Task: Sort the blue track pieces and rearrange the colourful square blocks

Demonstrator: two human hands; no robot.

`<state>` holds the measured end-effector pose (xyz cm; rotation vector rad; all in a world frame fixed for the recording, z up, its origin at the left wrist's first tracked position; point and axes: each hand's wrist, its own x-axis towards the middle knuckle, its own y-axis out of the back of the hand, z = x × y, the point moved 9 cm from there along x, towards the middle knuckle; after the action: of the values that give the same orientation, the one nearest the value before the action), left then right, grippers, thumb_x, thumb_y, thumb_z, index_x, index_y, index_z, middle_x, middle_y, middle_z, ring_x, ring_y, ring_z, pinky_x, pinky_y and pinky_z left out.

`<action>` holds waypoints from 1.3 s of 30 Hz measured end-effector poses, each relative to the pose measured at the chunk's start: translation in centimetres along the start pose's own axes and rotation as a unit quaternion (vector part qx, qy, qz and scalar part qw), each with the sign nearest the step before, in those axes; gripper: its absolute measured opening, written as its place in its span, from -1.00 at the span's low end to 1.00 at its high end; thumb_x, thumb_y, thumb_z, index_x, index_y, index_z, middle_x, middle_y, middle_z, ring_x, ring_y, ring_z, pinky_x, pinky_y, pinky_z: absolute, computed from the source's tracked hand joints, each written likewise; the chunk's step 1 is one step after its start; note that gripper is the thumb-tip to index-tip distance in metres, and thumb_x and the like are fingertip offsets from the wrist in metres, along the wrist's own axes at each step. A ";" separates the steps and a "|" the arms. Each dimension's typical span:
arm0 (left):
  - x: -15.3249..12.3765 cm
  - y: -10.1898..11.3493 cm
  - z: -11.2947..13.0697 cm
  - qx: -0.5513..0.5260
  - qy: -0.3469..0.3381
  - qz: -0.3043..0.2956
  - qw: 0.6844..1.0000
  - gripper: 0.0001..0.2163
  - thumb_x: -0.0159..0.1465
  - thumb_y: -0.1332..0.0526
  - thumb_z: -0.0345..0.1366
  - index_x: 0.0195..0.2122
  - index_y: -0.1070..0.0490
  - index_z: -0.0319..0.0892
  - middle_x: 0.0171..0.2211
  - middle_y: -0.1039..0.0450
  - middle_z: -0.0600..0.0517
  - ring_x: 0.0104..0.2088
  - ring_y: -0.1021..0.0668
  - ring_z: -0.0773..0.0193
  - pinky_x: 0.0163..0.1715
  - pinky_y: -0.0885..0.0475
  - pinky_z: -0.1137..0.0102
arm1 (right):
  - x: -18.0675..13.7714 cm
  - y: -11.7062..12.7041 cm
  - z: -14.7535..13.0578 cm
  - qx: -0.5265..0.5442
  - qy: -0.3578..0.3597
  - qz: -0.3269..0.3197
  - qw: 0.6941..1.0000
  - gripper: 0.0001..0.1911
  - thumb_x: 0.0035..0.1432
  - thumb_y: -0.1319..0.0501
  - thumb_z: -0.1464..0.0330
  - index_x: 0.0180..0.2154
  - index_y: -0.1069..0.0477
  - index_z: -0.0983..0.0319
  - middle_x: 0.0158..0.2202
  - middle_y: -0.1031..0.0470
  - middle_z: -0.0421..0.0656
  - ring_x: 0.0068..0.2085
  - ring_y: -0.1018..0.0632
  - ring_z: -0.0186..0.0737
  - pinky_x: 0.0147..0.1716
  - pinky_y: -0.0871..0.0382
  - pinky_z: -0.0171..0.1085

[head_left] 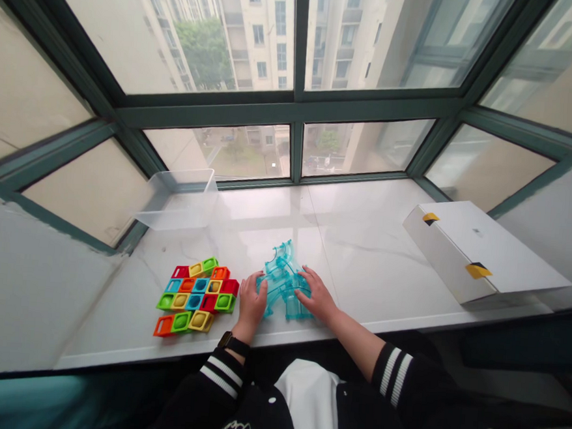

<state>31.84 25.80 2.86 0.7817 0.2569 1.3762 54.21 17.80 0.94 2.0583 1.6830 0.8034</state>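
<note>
A heap of translucent blue curved track pieces (284, 280), like parts of a marble run, lies near the front edge of the white ledge. My left hand (252, 298) grips the heap's left side, its fingers bent against the plastic. From the right, my right hand (317, 296) takes hold of the other side with its fingertips on the pieces. Whether the pieces are joined or just lie together, I cannot tell. Just left of my left hand, colourful square blocks (196, 302) in red, yellow, green, blue and orange lie side by side in rows.
A clear plastic bin (179, 200) stands at the back left by the window. On the right lies a white box (479, 254) with yellow-and-black tape tabs. Green window frames (298, 107) border the white ledge (362, 246) at the back and sides.
</note>
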 end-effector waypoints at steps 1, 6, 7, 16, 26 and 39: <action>0.0 0.1 -0.3 -0.007 0.003 0.005 1.000 -0.71 0.47 -0.05 -0.10 0.07 -0.43 -0.06 0.05 -0.57 -0.10 0.13 -0.55 -0.02 0.26 -0.37 -0.07 | 0.1 -0.1 -0.1 0.000 0.002 -0.002 1.000 -0.43 0.31 -0.26 0.15 0.30 -0.36 0.13 0.43 -0.26 0.03 0.43 -0.29 0.07 0.42 -0.19 0.12; -0.2 0.7 -1.3 -0.037 -0.001 0.026 0.999 -0.72 0.46 -0.07 -0.11 0.06 -0.41 -0.10 0.06 -0.52 -0.13 0.15 -0.53 0.01 0.24 -0.42 0.02 | 0.5 -0.8 -0.6 -0.003 0.008 -0.017 1.000 -0.43 0.32 -0.26 0.16 0.30 -0.36 0.17 0.42 -0.26 0.04 0.43 -0.29 0.06 0.43 -0.18 0.10; -0.3 0.9 -1.5 -0.037 0.001 0.036 0.999 -0.71 0.46 -0.07 -0.11 0.09 -0.39 -0.10 0.08 -0.50 -0.14 0.16 -0.52 0.01 0.26 -0.41 0.02 | 0.6 -1.1 -0.8 -0.003 0.009 -0.020 1.000 -0.43 0.33 -0.26 0.16 0.30 -0.36 0.17 0.43 -0.26 0.05 0.43 -0.28 0.06 0.43 -0.18 0.10; -0.9 2.3 -1.4 -0.041 -0.023 0.061 0.997 -0.57 0.42 -0.19 -0.07 0.24 -0.28 -0.09 0.20 -0.41 -0.17 0.25 -0.46 -0.03 0.30 -0.38 -0.01 | 1.7 -1.7 -1.3 -0.007 -0.003 -0.055 0.998 -0.40 0.29 -0.31 0.14 0.30 -0.38 0.14 0.49 -0.10 0.05 0.48 -0.20 0.12 0.43 -0.17 0.12; -2.4 3.1 -1.3 -0.029 -0.055 0.003 0.998 -0.42 0.40 -0.25 -0.02 0.37 -0.17 -0.08 0.31 -0.30 -0.21 0.37 -0.35 -0.10 0.37 -0.28 -0.09 | -1.1 2.0 0.4 0.006 0.019 -0.035 0.999 -0.18 0.28 -0.32 0.02 0.44 -0.15 0.06 0.51 -0.07 0.04 0.49 -0.17 0.13 0.43 -0.15 0.17; -4.3 6.7 2.7 -0.034 -0.102 0.066 0.992 -0.73 0.38 -0.28 -0.11 0.02 -0.40 -0.09 -0.09 -0.51 -0.07 -0.12 -0.56 0.10 -0.09 -0.53 0.18 | -5.3 3.2 1.7 -0.038 0.052 0.015 0.998 -0.33 0.37 -0.22 0.11 0.41 -0.21 0.13 0.40 -0.30 0.06 0.41 -0.32 0.09 0.42 -0.21 0.16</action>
<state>27.31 20.76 7.91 0.8870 -0.0012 1.4093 57.05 12.06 0.45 2.0277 1.6515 0.9851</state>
